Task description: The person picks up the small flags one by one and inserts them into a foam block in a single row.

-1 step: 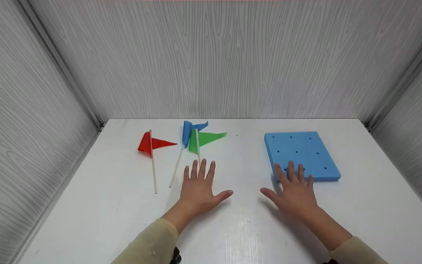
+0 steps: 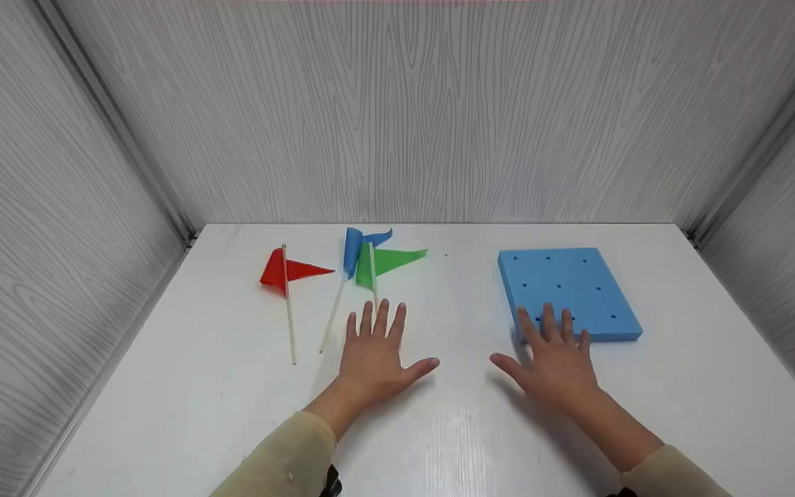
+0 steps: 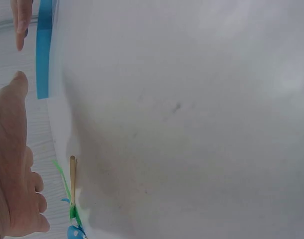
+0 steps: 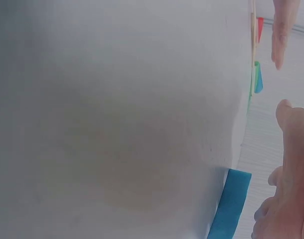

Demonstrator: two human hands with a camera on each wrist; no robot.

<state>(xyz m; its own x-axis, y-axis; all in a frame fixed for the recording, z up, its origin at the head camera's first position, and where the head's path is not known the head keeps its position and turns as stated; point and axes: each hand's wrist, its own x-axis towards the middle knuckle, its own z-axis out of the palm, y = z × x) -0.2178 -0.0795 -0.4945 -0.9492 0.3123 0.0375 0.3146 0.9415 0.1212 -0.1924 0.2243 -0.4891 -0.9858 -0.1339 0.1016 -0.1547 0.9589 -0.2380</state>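
My left hand (image 2: 373,362) is held palm down over the white table, fingers straight and thumb spread, holding nothing. Its fingertips overlap the stick of a green pennant flag (image 2: 392,261) in the head view and hide the lower end. Partly behind that flag lies a blue flag (image 2: 353,250) on a thin stick. Farther left, a red flag (image 2: 275,270) lies flat. My right hand (image 2: 557,366), also empty with fingers spread, overlaps the near edge of a flat blue block (image 2: 580,276) with several small holes. The right wrist view shows that block's side (image 4: 230,204) beyond the fingers.
The white table (image 2: 197,414) is enclosed by grey wood-grain panels, one at the back (image 2: 397,110) and one on each side. Between the flags and the block runs a stretch of bare tabletop.
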